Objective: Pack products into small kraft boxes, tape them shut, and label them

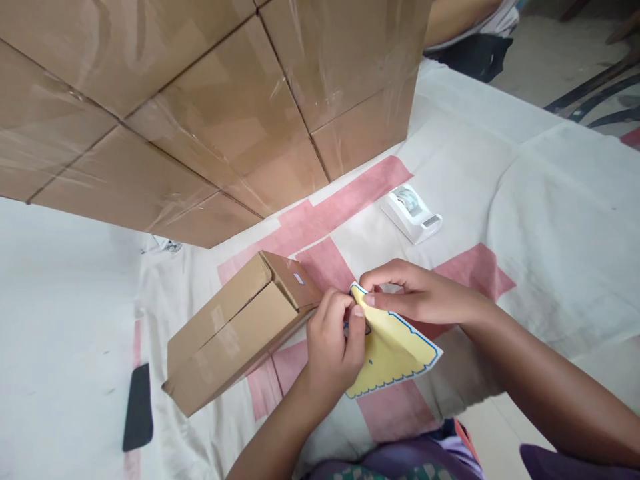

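Note:
Both hands meet at the upper edge of a yellow paper sheet (pixel 400 350) with a scalloped blue border and a white margin. My left hand (pixel 334 337) pinches it near the upper left corner, thumb on top. Right beside it, my right hand (pixel 417 291) grips the same edge between thumb and fingers. The paper bends between them and hangs toward my body; part of a dark printed mark shows by the left fingertips. Just left of my left hand lies a closed cardboard box (pixel 235 330) with a small white label on its end.
Stacked taped cartons (pixel 225 113) rise at the back left. A white tape dispenser (pixel 413 213) stands beyond my right hand. On the left lies a dark flat object (pixel 137 407). White cloth with pink patches (pixel 550 220) covers the table. Another person's arm (pixel 457 20) shows at the top.

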{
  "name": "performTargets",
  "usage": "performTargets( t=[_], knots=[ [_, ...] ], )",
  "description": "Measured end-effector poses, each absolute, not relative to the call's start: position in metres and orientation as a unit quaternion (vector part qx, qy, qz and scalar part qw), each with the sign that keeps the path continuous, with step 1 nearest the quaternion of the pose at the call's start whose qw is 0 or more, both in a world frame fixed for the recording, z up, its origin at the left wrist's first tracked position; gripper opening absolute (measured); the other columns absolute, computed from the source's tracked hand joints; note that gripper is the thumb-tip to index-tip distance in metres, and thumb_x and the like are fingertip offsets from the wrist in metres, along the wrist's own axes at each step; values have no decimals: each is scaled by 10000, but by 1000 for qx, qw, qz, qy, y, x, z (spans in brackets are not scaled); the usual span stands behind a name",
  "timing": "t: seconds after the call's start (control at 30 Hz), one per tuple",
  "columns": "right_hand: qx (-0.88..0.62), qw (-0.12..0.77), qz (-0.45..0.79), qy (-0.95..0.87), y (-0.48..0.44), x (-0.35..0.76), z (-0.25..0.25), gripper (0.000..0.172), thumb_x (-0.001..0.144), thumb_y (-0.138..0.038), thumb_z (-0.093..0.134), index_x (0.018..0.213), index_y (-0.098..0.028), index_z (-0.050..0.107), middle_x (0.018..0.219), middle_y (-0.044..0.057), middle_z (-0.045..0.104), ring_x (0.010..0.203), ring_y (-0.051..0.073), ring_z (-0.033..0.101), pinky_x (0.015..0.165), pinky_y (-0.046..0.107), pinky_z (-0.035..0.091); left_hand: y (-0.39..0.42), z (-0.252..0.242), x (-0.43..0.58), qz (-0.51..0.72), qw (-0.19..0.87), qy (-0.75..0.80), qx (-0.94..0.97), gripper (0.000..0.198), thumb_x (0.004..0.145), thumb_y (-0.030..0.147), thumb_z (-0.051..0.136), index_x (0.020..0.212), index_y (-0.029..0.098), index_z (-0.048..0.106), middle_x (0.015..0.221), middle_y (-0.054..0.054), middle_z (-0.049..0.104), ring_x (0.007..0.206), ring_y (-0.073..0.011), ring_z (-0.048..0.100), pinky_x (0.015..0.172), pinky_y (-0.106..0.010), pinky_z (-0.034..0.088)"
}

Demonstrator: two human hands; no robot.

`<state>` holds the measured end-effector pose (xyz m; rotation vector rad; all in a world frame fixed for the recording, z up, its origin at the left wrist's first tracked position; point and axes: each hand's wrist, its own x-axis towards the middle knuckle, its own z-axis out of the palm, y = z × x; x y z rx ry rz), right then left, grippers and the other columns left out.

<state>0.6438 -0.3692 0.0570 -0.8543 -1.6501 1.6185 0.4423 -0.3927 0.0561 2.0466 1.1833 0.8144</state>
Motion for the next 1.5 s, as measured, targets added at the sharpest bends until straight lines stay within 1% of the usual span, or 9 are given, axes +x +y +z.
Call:
performTargets(
  t=[0.17, 0.5, 0.7, 0.83, 0.93, 1.2, 1.3, 1.4, 1.5],
  knots=[
    [-322, 336, 633, -619, -368, 644, 57, 304, 1015, -330, 525, 759, -168, 548, 704, -43, 434, 660, 95, 399, 606, 243, 306, -392, 51, 442, 322, 320, 443, 773, 149, 1001, 180, 452, 861, 212, 490, 787, 25, 508, 714, -110, 501, 677, -250, 373],
    [-307, 334, 653, -607, -367, 645, 58, 302, 1013, -368, 540, 809, -153, 597, 721, -32, 472, 669, 97, 427, 609, 243, 320, -392, 46, 439, 343, 329, 428, 768, 112, 977, 184, 494, 872, 218, 472, 776, 38, 489, 690, -96, 478, 662, -229, 376],
    [-296, 360, 662, -587, -369, 637, 56, 205, 950, -251, 616, 780, -173, 531, 722, -45, 467, 664, 91, 435, 594, 228, 335, -393, 48, 441, 333, 354, 437, 757, 172, 954, 216, 562, 830, 218, 443, 736, 47, 449, 648, -90, 442, 619, -224, 358],
    [-317, 383, 660, -563, -374, 634, 56, 167, 923, -178, 624, 856, -202, 473, 816, -35, 497, 735, 102, 478, 607, 217, 362, -396, 42, 441, 369, 429, 432, 702, 110, 977, 210, 538, 912, 233, 452, 739, 55, 448, 626, -89, 424, 606, -224, 360],
    [-310, 390, 664, -557, -376, 633, 55, 156, 933, -141, 584, 911, -216, 449, 852, -33, 503, 759, 103, 478, 618, 212, 364, -398, 39, 442, 426, 460, 407, 664, 67, 985, 197, 524, 969, 240, 475, 796, 39, 483, 691, -98, 474, 645, -222, 403],
    [-311, 401, 650, -566, -377, 638, 57, 142, 946, -152, 545, 927, -221, 423, 866, -25, 504, 741, 101, 469, 604, 205, 367, -397, 35, 450, 492, 403, 407, 656, 139, 960, 139, 558, 1033, 237, 490, 848, 30, 561, 706, -76, 556, 677, -206, 458],
    [-393, 387, 564, -615, -369, 646, 47, 142, 928, -132, 530, 945, -228, 426, 826, -30, 495, 707, 115, 456, 601, 224, 369, -402, 33, 448, 514, 367, 408, 660, 155, 961, 156, 561, 1040, 247, 462, 830, 29, 551, 703, -87, 550, 671, -215, 472],
    [-527, 335, 394, -675, -357, 655, 30, 192, 879, -78, 508, 1010, -216, 482, 812, -1, 542, 705, 159, 488, 657, 290, 408, -408, 34, 441, 521, 346, 405, 667, 170, 954, 169, 573, 1048, 254, 460, 845, 24, 553, 723, -100, 571, 683, -235, 506],
    [-584, 325, 229, -708, -352, 656, 26, 249, 887, -80, 508, 1095, -187, 594, 1175, 148, 603, 1066, 305, 550, 875, 462, 458, -412, 39, 434, 510, 365, 392, 673, 197, 944, 123, 565, 1072, 245, 478, 876, 13, 565, 755, -100, 576, 684, -225, 504]
  ],
)
